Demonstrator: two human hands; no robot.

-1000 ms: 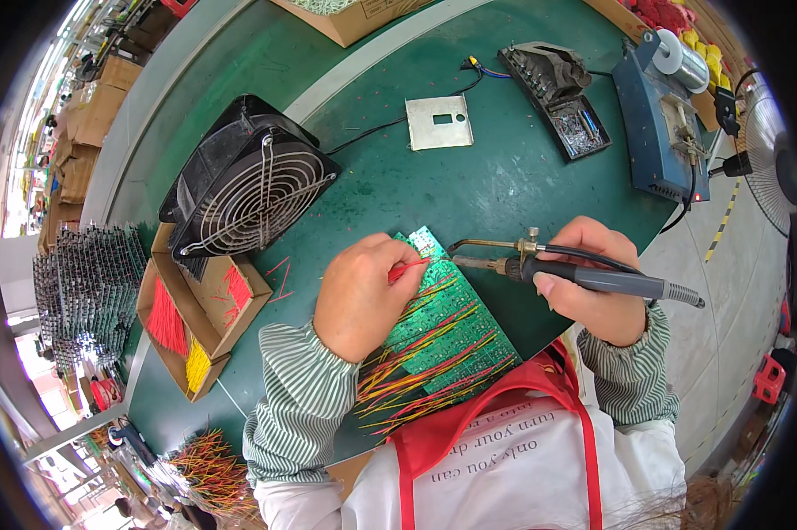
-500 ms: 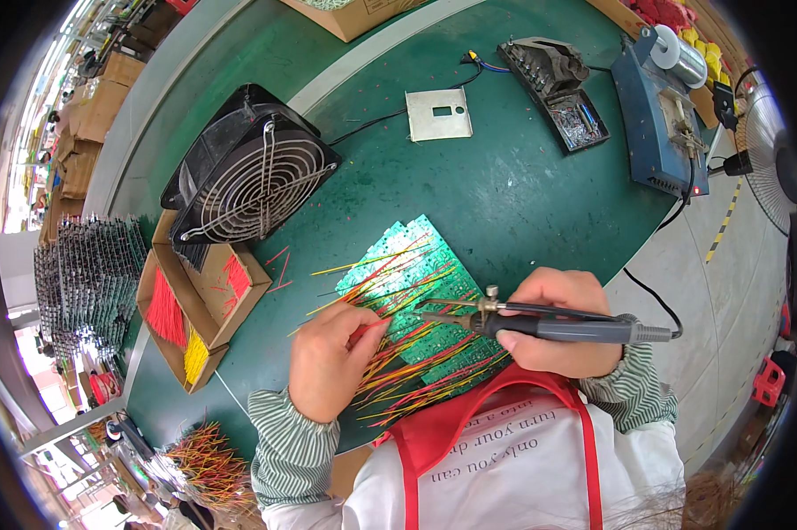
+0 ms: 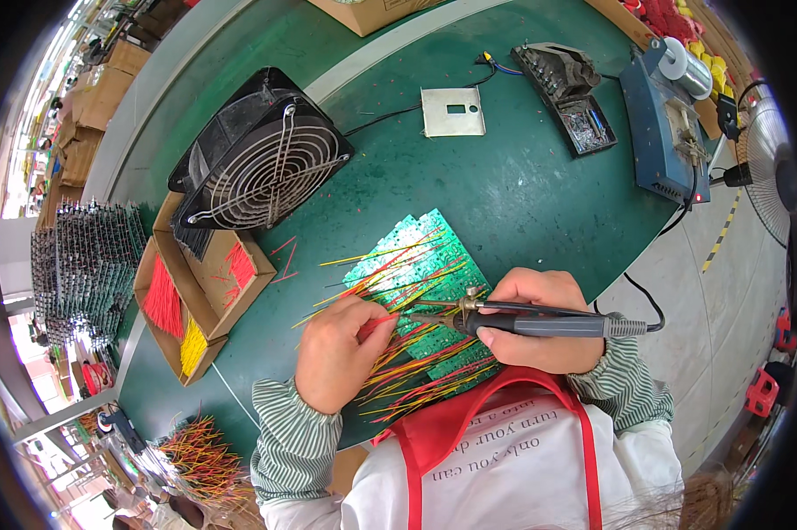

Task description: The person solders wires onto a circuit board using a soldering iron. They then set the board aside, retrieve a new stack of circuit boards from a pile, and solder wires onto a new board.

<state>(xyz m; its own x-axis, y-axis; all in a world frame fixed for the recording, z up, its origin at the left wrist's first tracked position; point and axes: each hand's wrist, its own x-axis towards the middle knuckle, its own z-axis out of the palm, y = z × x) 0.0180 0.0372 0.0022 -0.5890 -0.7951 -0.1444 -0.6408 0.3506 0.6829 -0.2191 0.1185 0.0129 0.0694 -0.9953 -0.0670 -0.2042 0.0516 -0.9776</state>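
Note:
My right hand (image 3: 544, 322) is wrapped round a soldering iron (image 3: 549, 324) that has a thin solder feed tube along its top. The iron's tip points left, just beside the fingertips of my left hand (image 3: 338, 353). Between thumb and fingers, that left hand pinches a red wire (image 3: 376, 328). Both hands are over a panel of green circuit boards (image 3: 447, 252). Many red and yellow wires (image 3: 416, 353) stick out across the boards toward the lower left. Exactly where the tip touches is too small to tell.
At the left, a cardboard box (image 3: 261, 269) holds red and yellow wires beside a black fan (image 3: 275, 168). A blue solder feeder (image 3: 659, 132), an open black case (image 3: 584, 124) and a white plate (image 3: 452, 112) lie farther back. Wired boards (image 3: 204, 459) are heaped at lower left.
The soldering iron and my right hand have moved a little left, bringing the tip closer to my left fingertips. My left hand keeps its pinch on the red wire. The view has shifted slightly.

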